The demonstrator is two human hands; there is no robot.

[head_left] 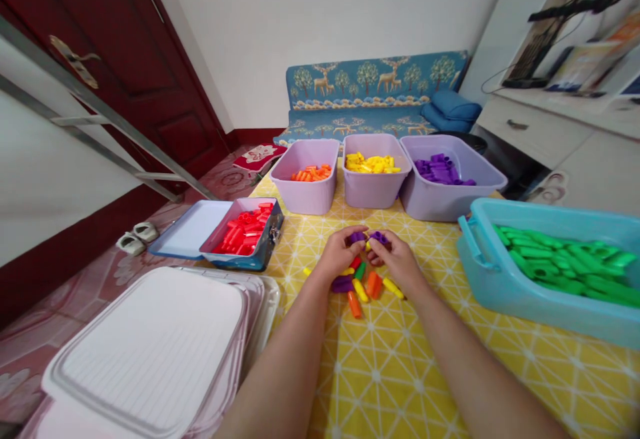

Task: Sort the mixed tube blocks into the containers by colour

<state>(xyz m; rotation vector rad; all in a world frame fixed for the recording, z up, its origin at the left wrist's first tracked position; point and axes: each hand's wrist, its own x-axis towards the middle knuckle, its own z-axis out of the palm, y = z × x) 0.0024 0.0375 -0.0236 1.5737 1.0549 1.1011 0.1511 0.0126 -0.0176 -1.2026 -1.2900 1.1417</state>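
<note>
My left hand and my right hand are close together above the middle of the table. A short purple plastic tube, like a pen cap, is pinched in my left fingers. My right fingers are closed on another purple tube, and a bit of yellow shows beside it. Below my hands lies a small loose pile with an orange tube, a yellow tube, a green one, and purple tubes. My fingers partly cover the pile.
Lilac bins hold orange, yellow and purple pieces at the back. A blue tub of green pieces stands right. At left are an open case of red pieces and stacked white lids.
</note>
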